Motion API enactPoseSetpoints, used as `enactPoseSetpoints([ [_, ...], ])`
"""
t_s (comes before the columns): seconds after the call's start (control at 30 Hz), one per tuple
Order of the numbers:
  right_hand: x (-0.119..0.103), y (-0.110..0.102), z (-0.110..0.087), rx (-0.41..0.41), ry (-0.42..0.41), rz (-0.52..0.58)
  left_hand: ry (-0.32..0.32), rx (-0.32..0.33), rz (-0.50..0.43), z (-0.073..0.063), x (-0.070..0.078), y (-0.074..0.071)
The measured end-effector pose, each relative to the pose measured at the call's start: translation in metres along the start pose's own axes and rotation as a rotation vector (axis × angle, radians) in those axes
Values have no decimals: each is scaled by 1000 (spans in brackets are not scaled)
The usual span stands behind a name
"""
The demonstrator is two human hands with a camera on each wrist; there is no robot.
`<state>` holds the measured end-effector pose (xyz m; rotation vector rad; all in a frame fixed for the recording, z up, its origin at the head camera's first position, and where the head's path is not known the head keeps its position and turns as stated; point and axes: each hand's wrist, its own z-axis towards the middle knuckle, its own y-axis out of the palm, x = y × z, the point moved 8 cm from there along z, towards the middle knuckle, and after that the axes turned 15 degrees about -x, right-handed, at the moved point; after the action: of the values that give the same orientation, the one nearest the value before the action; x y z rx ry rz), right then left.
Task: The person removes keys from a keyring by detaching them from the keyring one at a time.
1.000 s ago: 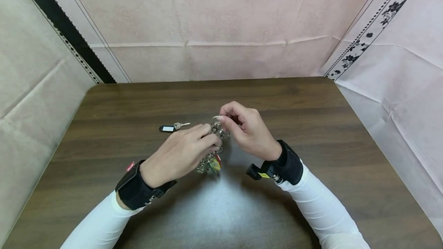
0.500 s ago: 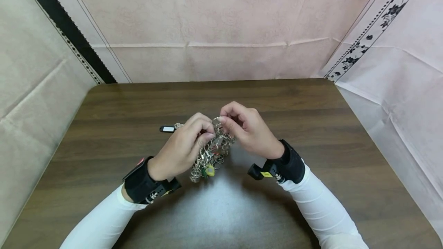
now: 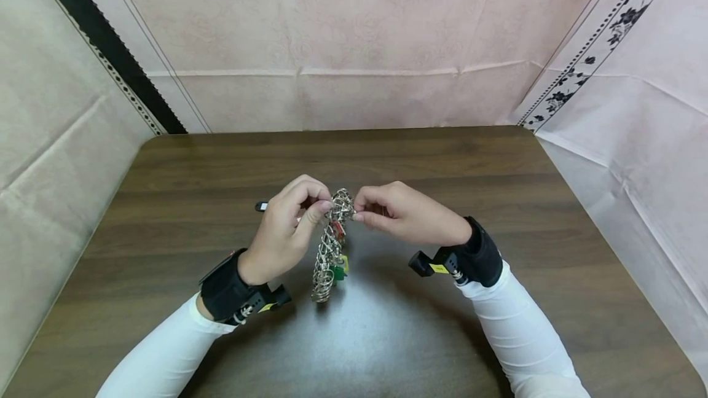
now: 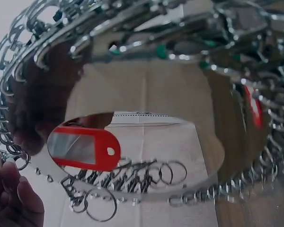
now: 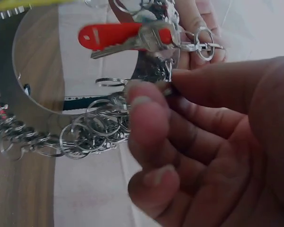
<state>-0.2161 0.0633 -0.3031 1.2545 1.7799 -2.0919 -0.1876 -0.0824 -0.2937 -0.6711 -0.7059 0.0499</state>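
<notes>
A large metal ring crowded with small hooks and split rings (image 3: 322,266) hangs tilted between both hands. My left hand (image 3: 287,223) pinches at its upper left side. In the right wrist view, left fingers sit at a split ring (image 5: 195,40) bearing a key (image 5: 154,35) and a red key tag (image 5: 109,35). My right hand (image 3: 412,212) has thumb and forefinger pinched at the large ring's upper right side, on a small metal piece mostly hidden by the fingertips. A green tag (image 3: 338,273) and a yellow one (image 3: 345,262) dangle lower down.
A black key tag (image 3: 260,206) lies on the brown wooden table (image 3: 387,336), partly behind the left hand; its key is hidden. Patterned cloth (image 3: 359,48) hangs beyond the table's far edge and along both sides.
The left hand has risen away from the table and drawn back slightly left. The right hand has shifted right and down. The large ring has swung nearly edge-on in the head view.
</notes>
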Motion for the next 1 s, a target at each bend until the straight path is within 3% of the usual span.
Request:
enactPoseSetpoints([
  [0.17, -5, -4, 0, 131, -24, -7, -10, 15, -18, 0, -2, -1],
  [0.3, -16, -2, 1, 208, -112, 28, -11, 25, -20, 1, -2, -1],
  [0.53, -27, 9, 9, 220, -219, 19, -6, 46, -28, -1, -3, -1],
  [0.67, -22, 7, 9, 231, -227, 104, 10, 57, -28, -2, -3, -1],
  [0.87, -17, 7, 10, 163, -235, 262, 29, 72, -27, -1, -2, -1],
  [1.0, -17, 5, 9, 166, -254, 320, 40, 83, -7, -1, -1, -1],
])
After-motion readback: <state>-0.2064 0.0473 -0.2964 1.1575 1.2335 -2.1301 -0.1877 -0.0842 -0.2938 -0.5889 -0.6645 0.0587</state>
